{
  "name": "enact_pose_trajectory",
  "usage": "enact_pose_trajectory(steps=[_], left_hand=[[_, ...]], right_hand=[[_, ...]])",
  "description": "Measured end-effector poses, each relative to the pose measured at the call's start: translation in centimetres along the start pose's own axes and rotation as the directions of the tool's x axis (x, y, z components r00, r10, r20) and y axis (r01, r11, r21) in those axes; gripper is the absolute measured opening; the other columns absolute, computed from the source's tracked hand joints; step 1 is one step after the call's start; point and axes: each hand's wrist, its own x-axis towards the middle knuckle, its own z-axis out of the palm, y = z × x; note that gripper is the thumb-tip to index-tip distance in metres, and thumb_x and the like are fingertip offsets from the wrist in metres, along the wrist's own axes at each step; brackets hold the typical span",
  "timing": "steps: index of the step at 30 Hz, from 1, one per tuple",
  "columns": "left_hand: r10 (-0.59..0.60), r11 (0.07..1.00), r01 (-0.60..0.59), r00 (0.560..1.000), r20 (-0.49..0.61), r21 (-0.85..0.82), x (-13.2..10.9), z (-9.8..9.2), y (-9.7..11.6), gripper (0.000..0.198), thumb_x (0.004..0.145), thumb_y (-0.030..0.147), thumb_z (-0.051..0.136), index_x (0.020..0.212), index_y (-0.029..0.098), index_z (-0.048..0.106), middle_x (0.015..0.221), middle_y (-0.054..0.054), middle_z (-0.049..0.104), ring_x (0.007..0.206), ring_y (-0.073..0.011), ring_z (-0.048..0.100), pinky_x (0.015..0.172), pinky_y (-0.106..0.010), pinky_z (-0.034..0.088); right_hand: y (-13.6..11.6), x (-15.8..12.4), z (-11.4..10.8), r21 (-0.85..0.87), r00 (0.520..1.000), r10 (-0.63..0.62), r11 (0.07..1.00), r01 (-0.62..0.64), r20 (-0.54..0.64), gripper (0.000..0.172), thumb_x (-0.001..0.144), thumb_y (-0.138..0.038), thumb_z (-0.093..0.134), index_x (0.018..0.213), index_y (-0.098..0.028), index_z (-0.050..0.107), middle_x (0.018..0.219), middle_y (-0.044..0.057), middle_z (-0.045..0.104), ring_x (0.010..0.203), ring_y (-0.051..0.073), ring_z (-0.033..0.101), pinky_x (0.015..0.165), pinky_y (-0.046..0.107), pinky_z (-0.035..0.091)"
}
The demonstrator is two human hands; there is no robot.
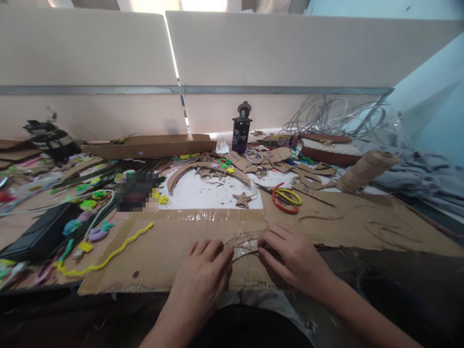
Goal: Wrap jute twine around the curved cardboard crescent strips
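Cannot make out the dark thing (137, 192) masked by coarse pixel blocks, just left of the white sheet (203, 199). Hard to name, too, for blur: much of the small colourful litter crowding the left of the table. Can see the black case (39, 232) only up to the left edge, and the grey cloth (427, 162) only up to the right edge. Both forearms cut off along the bottom; dark and unreadable below the table's near side.

Hands apart, backs upward, near the front edge of the cardboard sheet (157, 258). Between them, bridging the gap: a curved twine bundle (244, 238), several strands side by side, with a thin dark strand below and a shiny patch underneath. Cannot tell whether wrapped round something or loose. Left hand (205, 263) curled over the bundle's left end, touching it; fingertips and thumb mostly hidden, so cannot tell how tightly closed. Right hand (288, 253) pinched on the right end between thumb and forefinger, other fingers bent alongside.

Beyond the right hand, lying free: scissors (274, 195) with one red handle and one yellow, beside a cardboard star (242, 199). Farther right, tilted, a twine spool (366, 171). At left, bent across the cardboard, a yellow fuzzy wire (92, 268).
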Motion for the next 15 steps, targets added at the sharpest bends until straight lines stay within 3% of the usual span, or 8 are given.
enact_pose_trajectory(steps=[10,15], left_hand=[[0.017,1.000,-0.017,1.000,-0.023,0.000,-0.06,0.33,0.08,0.029,0.095,0.013,0.054,0.122,0.021,0.062,0.119,-0.008,0.067,0.103,-0.0288,0.060,0.089,-0.048,0.051],[0.032,0.999,-0.032,0.999,0.020,-0.020,0.18,-0.07,0.23,0.033,0.100,0.020,0.050,0.131,0.025,0.058,0.117,-0.007,0.067,0.101,-0.0278,0.061,0.089,-0.048,0.049]], right_hand=[[0.50,1.02,0.83,-0.071,0.997,0.071,0.995,-0.073,-0.029,0.014,0.095,-0.018,0.051,0.083,-0.019,0.058,0.082,0.006,0.062,0.080,0.022,0.056,0.071,0.033,0.043],[0.52,0.86,0.94,-0.060,0.997,0.079,0.995,-0.079,-0.002,0.014,0.095,-0.016,0.051,0.084,-0.018,0.059,0.083,0.006,0.061,0.082,0.022,0.056,0.072,0.033,0.043]])
